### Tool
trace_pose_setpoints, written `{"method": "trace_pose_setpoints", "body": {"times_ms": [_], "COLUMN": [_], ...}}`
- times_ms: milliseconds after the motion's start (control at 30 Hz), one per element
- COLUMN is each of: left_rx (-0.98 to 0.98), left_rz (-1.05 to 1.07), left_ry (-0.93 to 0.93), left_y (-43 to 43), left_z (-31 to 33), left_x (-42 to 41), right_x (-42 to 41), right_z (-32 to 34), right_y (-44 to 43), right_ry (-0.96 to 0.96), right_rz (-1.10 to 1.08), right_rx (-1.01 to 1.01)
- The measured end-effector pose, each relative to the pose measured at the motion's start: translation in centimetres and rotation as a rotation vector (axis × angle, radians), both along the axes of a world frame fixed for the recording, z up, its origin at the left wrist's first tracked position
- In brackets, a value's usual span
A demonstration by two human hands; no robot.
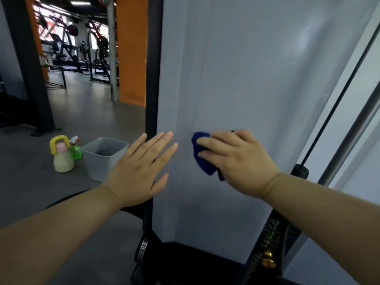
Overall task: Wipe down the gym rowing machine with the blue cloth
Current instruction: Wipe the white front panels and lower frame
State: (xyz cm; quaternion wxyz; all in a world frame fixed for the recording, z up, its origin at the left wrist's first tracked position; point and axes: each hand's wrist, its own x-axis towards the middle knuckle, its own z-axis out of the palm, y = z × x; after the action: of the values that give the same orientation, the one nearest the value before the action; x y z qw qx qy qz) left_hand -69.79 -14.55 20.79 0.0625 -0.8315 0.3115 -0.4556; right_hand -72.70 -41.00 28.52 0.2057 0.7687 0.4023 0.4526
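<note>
I read the big panel (pixel 257 79) as smooth and matt, a pale grey painted or plastic sheet with only a faint sheen high up. The cloth (pixel 202 159) is soft blue fabric, bunched and slightly fuzzy. The post (pixel 153 79) at the panel's left edge looks like matt black metal. The rod (pixel 350 136) is polished metal, bright and glossy; the cable (pixel 329 114) beside it is thin, black and dull. The pin (pixel 268 260) low down shines like brass. The bin (pixel 102 165) is matt grey plastic, the sprayer (pixel 75 152) clear green plastic, the bottle (pixel 63 161) smooth cream plastic. The floor (pixel 82 108) looks matt and finely grained.
</note>
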Motion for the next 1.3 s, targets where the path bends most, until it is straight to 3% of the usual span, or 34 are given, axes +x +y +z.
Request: {"method": "trace_pose_setpoints", "body": {"times_ms": [133,233,367,467,567,633,667,733,800,833,900,1000,1067,1100,1233,1300], "left_rx": [0.111,0.188,0.317,0.398,0.346,0.319,0.311,0.28,0.254,0.25,0.255,0.227,0.167,0.15,0.15,0.16], "left_rz": [0.083,0.128,0.14,0.167,0.177,0.174,0.178,0.197,0.201,0.185,0.124,0.057,0.035,0.025,-0.029,-0.06], "left_ry": [0.051,0.063,0.038,0.011,-0.003,-0.003,-0.001,0.014,0.017,0.0,-0.049,-0.078,-0.058,-0.05,-0.049,-0.061], "left_y": [0.2,0.6,1.0,1.1,0.8,0.5,0.5,0.4,0.5,0.3,-0.8,-3.4,-5.2,-6.0,-8.2,-9.3], "left_z": [1.4,2.8,5.6,6.7,6.2,5.3,5.0,4.4,3.8,3.4,3.0,2.9,3.0,3.0,3.0,2.8], "left_x": [-1.6,-2.9,-3.9,-4.0,-4.0,-3.8,-3.6,-3.1,-2.9,-2.8,-2.9,-2.6,-2.2,-2.1,-2.4,-2.9], "right_x": [0.3,0.0,0.1,-0.2,-0.3,-0.1,0.2,0.3,-1.0,-1.7,-2.1,-2.0,-1.9,-1.6,-3.0,-4.0], "right_z": [5.1,3.5,-1.7,-1.8,2.2,2.8,1.5,-2.8,-6.5,-7.0,-5.5,-0.2,1.8,1.2,-5.7,-6.7], "right_y": [-0.2,0.0,-0.6,-1.0,-0.8,-0.3,-0.1,-0.1,-1.1,-2.2,-4.5,-7.0,-7.5,-7.7,-9.0,-10.5], "right_ry": [-0.095,-0.025,0.119,0.171,0.054,0.008,-0.01,0.086,0.311,0.403,0.335,0.053,-0.013,-0.002,0.299,0.376], "right_rz": [0.012,0.003,0.012,0.033,0.086,0.003,-0.01,0.014,-0.034,-0.085,-0.049,-0.043,-0.072,-0.063,-0.044,-0.051], "right_rx": [0.27,0.316,0.039,-0.132,0.272,0.485,0.46,0.177,-0.147,-0.199,-0.081,0.32,0.479,0.455,0.0,-0.036]}}
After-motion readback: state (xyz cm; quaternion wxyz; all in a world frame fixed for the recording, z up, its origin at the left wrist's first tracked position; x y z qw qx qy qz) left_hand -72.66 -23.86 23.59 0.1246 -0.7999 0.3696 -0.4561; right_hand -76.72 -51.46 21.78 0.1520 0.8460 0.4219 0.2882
